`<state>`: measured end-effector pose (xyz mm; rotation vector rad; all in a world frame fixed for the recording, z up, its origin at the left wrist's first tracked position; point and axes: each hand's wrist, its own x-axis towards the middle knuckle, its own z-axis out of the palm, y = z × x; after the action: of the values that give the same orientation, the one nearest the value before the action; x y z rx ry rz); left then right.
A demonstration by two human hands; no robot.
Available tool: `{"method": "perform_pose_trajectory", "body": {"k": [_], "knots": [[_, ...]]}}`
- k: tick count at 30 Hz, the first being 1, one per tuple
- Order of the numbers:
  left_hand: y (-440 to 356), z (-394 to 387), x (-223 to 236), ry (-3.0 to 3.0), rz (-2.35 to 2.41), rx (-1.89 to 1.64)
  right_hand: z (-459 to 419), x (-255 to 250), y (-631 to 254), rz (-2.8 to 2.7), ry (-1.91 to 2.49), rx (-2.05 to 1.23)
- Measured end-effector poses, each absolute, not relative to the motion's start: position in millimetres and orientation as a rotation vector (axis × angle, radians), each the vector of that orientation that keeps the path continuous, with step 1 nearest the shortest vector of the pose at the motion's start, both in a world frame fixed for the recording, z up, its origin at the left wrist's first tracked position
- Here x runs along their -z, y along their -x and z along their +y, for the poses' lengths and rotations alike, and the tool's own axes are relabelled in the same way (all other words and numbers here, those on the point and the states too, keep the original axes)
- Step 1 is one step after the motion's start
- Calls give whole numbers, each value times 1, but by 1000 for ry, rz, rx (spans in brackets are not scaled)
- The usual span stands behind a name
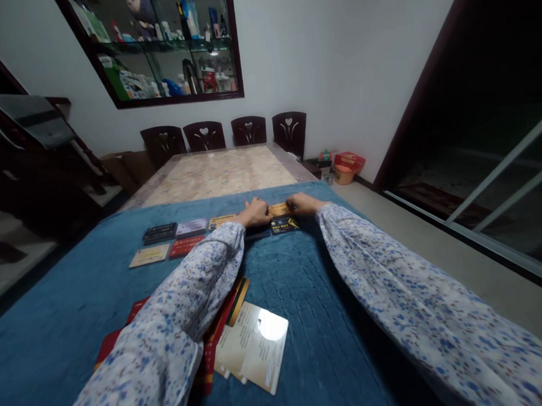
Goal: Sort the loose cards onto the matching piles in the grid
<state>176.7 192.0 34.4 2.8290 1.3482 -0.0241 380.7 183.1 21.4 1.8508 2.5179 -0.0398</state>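
Mid-frame, orange card [279, 210] is flanked by left hand [255, 212] and right hand [303, 204], fingers part-curled, apparently to steady both ends; grip can't be told.

Red cards [209, 358] partly hidden by left sleeve [169, 333], right sleeve [405, 293] cut off, pale cards [262, 347] illegible

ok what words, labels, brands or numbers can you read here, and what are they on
"VIP": on the black card near the right hand; its larger line is too blurred.
Too small or blurred: print on the other cards, such as the red card and glossy cream card, and labels in the wall cabinet.
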Motion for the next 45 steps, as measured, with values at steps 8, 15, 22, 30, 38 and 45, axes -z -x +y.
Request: {"method": "perform_pose_trajectory", "body": {"k": [8,15,22,30,38,45], "knots": [[-177,193,-34,-2818,1336,41,181,-27,-372,2487,-1870,79],[-177,194,-33,-2814,1340,64,187,-30,-368,2432,-1854,132],[-179,194,-33,-2828,1324,99,191,-29,-366,2363,-1850,185],[-180,194,-31,-2844,1329,105,196,-31,-365,2301,-1853,234],[-179,195,-29,-2853,1328,91,191,-34,-369,2334,-1870,241],[-176,196,-28,-2870,1325,37,192,-30,-382,2416,-1932,291]]}}
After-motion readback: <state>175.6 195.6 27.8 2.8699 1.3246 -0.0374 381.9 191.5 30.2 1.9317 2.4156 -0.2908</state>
